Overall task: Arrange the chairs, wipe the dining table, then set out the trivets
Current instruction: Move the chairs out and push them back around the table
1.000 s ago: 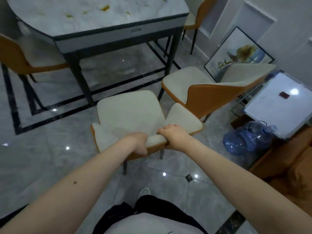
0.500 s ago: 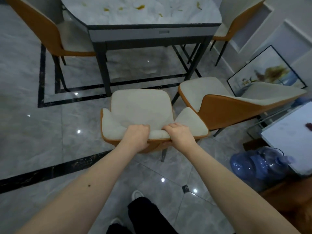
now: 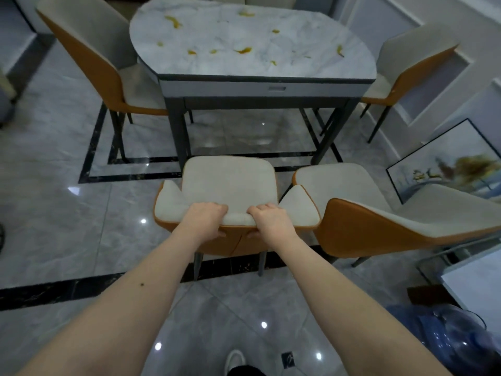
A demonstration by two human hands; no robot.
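A chair [image 3: 229, 183] with a cream seat and orange back stands in front of me, facing the marble dining table [image 3: 252, 47]. My left hand [image 3: 204, 218] and my right hand [image 3: 271, 219] both grip the top edge of its backrest. The seat's front edge sits just short of the table's near legs. The tabletop carries several yellow-orange scraps and smears. A second chair [image 3: 360, 210] stands to the right, turned at an angle, close beside the one I hold. No trivets or cloth are in view.
One chair [image 3: 92, 63] sits at the table's left side and another chair [image 3: 412, 66] at its right. A framed picture [image 3: 447, 161] leans on the right wall. A blue water jug [image 3: 455, 337] and a white side table [image 3: 477, 278] are at lower right.
The chair in my hands has moved forward toward the table and turned square to it. My view has lifted, showing the whole tabletop.
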